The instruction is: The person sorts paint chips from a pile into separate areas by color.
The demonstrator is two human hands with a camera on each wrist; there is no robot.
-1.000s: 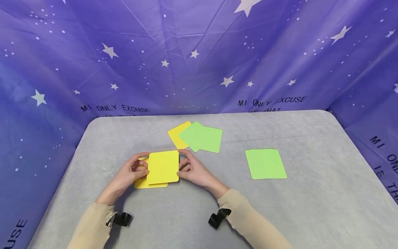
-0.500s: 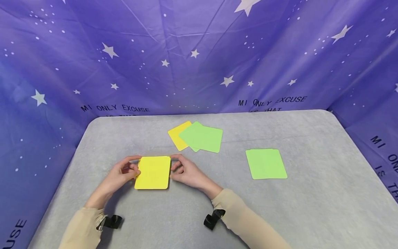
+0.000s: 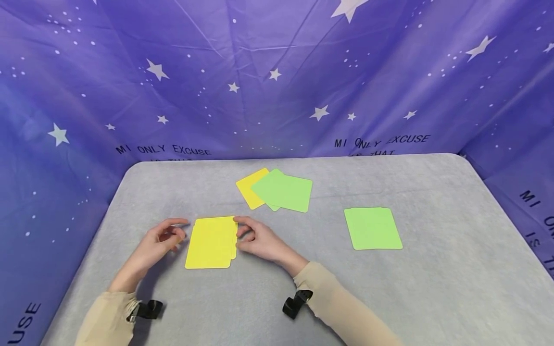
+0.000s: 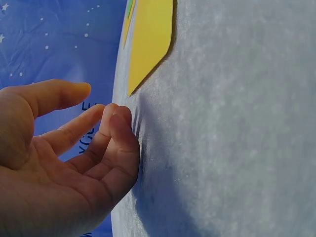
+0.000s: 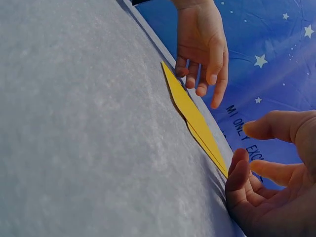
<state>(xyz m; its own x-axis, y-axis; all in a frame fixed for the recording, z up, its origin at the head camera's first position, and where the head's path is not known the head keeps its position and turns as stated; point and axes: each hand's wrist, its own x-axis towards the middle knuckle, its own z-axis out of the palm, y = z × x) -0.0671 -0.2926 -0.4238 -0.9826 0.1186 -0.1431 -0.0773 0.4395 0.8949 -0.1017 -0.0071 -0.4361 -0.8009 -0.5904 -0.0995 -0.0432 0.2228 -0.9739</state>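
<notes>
The yellow cards lie flat between your left hand and right hand; both are relaxed, holding nothing.

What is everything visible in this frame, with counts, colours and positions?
yellow stack: at least two cards, yellow, near left of table, between the hands
green stack: count unclear, green, right of centre
loose green cards: two, green, far centre, overlapping
loose yellow card: one, yellow, partly under those green cards
table: one, grey cloth cover
backdrop: purple, white stars and lettering
wrist straps: two, black
left hand: just left of yellow stack, apart from it
right hand: at the stack's right edge
</notes>
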